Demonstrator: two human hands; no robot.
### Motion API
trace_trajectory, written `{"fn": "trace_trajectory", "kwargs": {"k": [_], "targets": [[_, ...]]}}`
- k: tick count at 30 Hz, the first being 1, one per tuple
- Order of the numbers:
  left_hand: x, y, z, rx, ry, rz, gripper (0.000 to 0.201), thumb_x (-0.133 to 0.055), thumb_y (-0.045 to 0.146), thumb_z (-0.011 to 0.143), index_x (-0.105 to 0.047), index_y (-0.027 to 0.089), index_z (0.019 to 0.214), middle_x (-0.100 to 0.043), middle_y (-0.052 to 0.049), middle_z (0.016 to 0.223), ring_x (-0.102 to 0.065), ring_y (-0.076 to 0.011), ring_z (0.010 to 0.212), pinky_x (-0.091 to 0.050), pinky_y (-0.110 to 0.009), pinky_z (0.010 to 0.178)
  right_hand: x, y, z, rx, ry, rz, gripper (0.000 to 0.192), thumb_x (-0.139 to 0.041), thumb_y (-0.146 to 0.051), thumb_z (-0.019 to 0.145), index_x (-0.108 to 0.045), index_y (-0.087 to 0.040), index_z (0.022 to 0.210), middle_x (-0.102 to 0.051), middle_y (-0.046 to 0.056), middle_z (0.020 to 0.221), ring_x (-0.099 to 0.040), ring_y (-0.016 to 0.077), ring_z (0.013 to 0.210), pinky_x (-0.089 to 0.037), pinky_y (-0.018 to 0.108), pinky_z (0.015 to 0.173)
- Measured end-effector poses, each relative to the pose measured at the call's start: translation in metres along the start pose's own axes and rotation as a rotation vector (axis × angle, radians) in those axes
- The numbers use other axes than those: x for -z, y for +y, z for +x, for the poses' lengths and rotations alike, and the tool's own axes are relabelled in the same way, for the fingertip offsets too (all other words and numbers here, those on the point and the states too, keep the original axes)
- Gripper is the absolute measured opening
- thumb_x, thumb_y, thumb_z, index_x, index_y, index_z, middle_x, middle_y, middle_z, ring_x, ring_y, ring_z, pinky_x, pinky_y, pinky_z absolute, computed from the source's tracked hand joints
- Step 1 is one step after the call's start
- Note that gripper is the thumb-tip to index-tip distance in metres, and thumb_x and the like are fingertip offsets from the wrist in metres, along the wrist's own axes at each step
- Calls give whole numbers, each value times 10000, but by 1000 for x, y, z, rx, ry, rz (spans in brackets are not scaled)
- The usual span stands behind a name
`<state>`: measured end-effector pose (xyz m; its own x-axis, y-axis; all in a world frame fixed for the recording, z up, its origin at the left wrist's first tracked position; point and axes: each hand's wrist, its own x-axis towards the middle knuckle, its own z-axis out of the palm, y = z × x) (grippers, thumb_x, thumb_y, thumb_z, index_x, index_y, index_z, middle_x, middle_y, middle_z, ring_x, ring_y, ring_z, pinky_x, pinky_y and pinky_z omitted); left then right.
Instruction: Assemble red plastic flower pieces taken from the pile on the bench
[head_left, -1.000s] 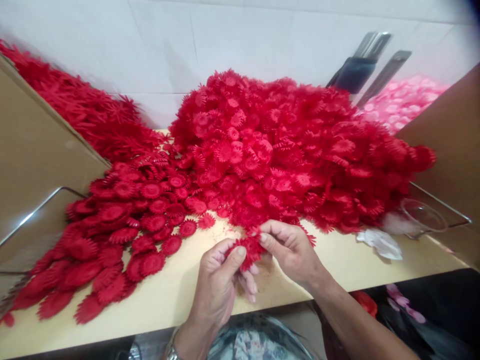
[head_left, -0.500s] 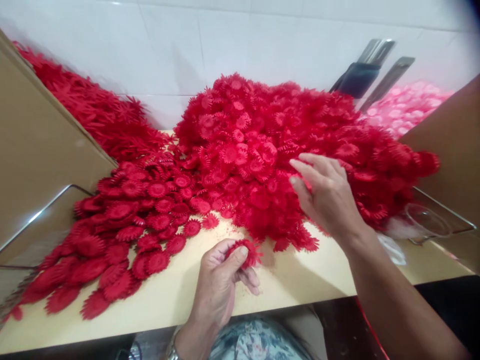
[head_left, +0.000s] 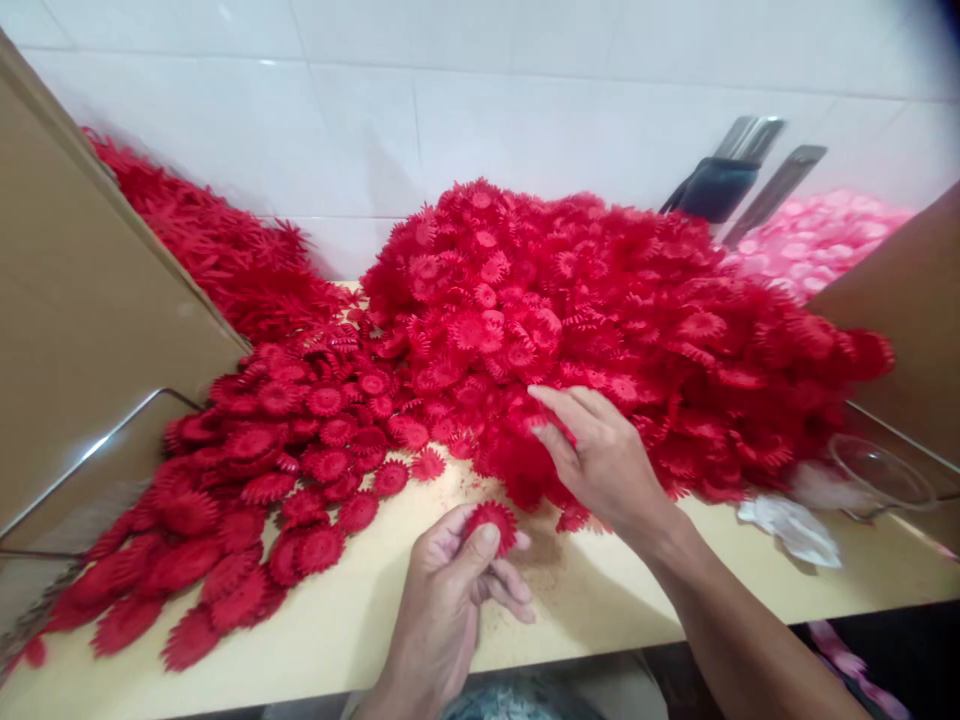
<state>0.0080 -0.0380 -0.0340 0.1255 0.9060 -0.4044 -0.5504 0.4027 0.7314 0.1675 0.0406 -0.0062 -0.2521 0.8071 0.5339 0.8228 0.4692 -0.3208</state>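
Two hands busy: your left hand (head_left: 450, 590) has its fingers clamped on a red flower disc (head_left: 491, 523) near the bench's front edge, while your right hand (head_left: 600, 460), fingers apart, rests on the big red pile (head_left: 600, 310).

- Bright, even light from above; glare on the white tiled wall (head_left: 525, 110).
- Soft shadows lie under the hands on the desk (head_left: 360, 610).
- Edges bend; the far right corner darkens and blurs.

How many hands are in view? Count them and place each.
2. The left hand is low at the table's front edge, pinching a red flower piece. The right hand rests on the front of the big red pile.
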Motion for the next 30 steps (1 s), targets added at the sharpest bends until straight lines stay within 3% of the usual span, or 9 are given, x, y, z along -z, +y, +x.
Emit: {"fn": "trace_trajectory", "kwargs": {"k": [4, 8, 10, 14, 16, 19, 26, 30], "targets": [[1, 1, 1, 7, 18, -12, 202, -675, 276, 701, -563, 113, 664, -655, -42, 608, -533, -99, 382, -475, -213, 343, 0, 2, 10, 39, 12, -153, 325, -493, -224, 849, -560, -142, 1156, -592, 134, 1078, -519, 258, 1005, -416, 414, 869], [4, -1, 3, -4, 58, -7, 235, -684, 296, 684, -533, 128, 619, -610, -7, 494, -493, -90, 317, -424, -185, 285, 4, -16, -10, 42, 29, 112, 226, -490, -244, 862, -613, -143, 1023, -628, 97, 930, -561, 207, 901, -438, 346, 825], [4, -2, 3, -6, 68, -4, 240, -690, 315, 676, -542, 130, 636, -588, 10, 458, -481, -87, 298, -395, -169, 263, 4, -30, -23, -57, -127, 352, 163, -529, -284, 845, -623, -171, 916, -626, 55, 809, -580, 175, 780, -460, 298, 718], [3, -3, 2, -20, 75, 14, 243, -700, 326, 670, -554, 134, 646, -535, 49, 416, -451, -67, 271, -354, -138, 238, -4, -49, -40, -352, -566, 958, 128, -569, -327, 822, -544, -202, 825, -607, -27, 615, -590, 129, 571, -451, 249, 574], [3, -4, 1, -15, 67, 12, 265, -701, 343, 668, -542, 136, 623, -531, 49, 414, -444, -63, 265, -335, -129, 228, -9, -52, -43, -429, -629, 1161, 138, -566, -316, 823, -507, -194, 795, -596, -39, 577, -587, 120, 542, -446, 239, 556], [7, -6, -1, 10, 30, 8, 296, -672, 392, 694, -543, 136, 621, -555, 27, 427, -457, -71, 270, -343, -134, 231, -12, -48, -44, -438, -579, 1233, 164, -555, -310, 821, -504, -171, 748, -583, -24, 597, -553, 107, 548, -421, 227, 537], [14, -4, -4, -32, 3, 15, 228, -673, 310, 710, -547, 129, 648, -594, 18, 478, -491, -80, 303, -412, -164, 272, -14, -46, -45, -479, -410, 920, 208, -481, -308, 835, -533, -160, 698, -509, -18, 574, -468, 109, 547, -364, 237, 531], [15, 0, -6, -66, 13, 0, 222, -659, 294, 721, -538, 130, 633, -593, 18, 480, -497, -86, 306, -408, -167, 267, -17, -52, -39, -498, -416, 1020, 237, -483, -350, 818, -495, -174, 660, -499, -12, 581, -473, 124, 568, -377, 251, 556]]}}
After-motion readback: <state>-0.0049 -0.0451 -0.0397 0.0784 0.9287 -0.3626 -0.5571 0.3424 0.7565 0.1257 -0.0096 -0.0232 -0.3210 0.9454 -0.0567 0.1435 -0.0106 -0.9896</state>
